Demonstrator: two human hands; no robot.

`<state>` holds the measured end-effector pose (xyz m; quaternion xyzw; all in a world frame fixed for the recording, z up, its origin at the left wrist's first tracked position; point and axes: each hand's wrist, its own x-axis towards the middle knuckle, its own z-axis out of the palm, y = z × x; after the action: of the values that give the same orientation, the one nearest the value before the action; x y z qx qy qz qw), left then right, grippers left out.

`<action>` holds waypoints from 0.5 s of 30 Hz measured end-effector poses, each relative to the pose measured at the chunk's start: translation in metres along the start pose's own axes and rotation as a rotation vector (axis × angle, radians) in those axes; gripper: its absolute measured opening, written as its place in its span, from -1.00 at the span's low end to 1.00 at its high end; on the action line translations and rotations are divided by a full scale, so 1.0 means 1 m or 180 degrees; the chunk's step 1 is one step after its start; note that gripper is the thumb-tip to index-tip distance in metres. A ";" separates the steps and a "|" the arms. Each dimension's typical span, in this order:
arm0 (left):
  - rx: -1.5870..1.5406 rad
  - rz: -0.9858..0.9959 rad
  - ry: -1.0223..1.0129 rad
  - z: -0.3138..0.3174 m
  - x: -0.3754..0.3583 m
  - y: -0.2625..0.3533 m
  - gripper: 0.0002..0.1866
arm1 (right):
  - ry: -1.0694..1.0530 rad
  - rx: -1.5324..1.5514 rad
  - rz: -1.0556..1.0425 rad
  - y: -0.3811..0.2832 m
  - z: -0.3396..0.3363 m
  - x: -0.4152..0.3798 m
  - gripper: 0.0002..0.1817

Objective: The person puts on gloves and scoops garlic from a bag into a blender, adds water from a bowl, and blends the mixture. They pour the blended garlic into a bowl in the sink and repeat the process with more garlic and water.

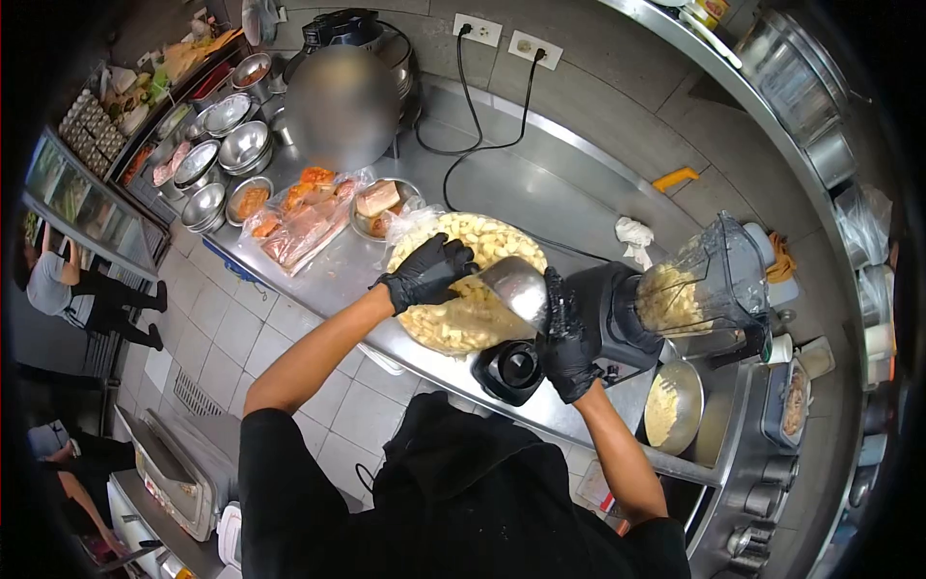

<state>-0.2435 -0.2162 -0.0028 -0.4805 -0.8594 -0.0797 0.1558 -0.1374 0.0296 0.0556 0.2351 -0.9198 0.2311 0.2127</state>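
Note:
A wide round container (402,326) is heaped with pale cut chunks (482,232) that look like peeled potato or garlic. My left hand (432,270), in a black glove, reaches over the chunks with its fingers curled down among them; what lies under the fingers is hidden. In a matching glove, my right hand (569,343) grips the edge of a small metal bowl (519,288), which is tilted over the chunks beside my left hand. Just right of that hand stands a blender (675,299), its clear jug partly filled with pale pieces.
A black blender base (513,371) sits at the counter's front edge. A steel bowl (687,405) with pale mash stands at right. Bagged meat (309,227) and stacked metal bowls (246,145) are at left. Black cords (473,125) hang from wall outlets. Another person (72,280) stands far left.

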 end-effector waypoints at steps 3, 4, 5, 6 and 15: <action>0.0352 -0.0339 -0.0336 0.016 0.005 0.000 -0.75 | -0.0131 -0.0302 0.0204 -0.015 -0.015 -0.001 -0.22; 0.0328 -0.0227 -0.0211 0.013 0.011 -0.003 -0.84 | -0.0041 -0.0354 -0.0096 -0.005 -0.005 -0.008 -0.22; 0.0347 -0.0213 -0.0205 0.010 0.017 -0.007 -0.84 | -0.0071 -0.0170 -0.0162 0.002 0.009 -0.018 -0.21; -0.0083 -0.0534 0.0083 0.005 0.024 -0.011 -0.87 | -0.0347 0.0072 -0.0049 -0.007 0.005 -0.018 -0.19; -0.2255 -0.0935 -0.0603 -0.023 0.037 0.006 -0.76 | -0.0384 -0.0288 -0.0377 -0.007 0.018 -0.035 -0.22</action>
<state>-0.2519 -0.1900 0.0311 -0.3816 -0.8488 -0.3480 -0.1127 -0.1105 0.0267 0.0260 0.2928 -0.9249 0.1618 0.1807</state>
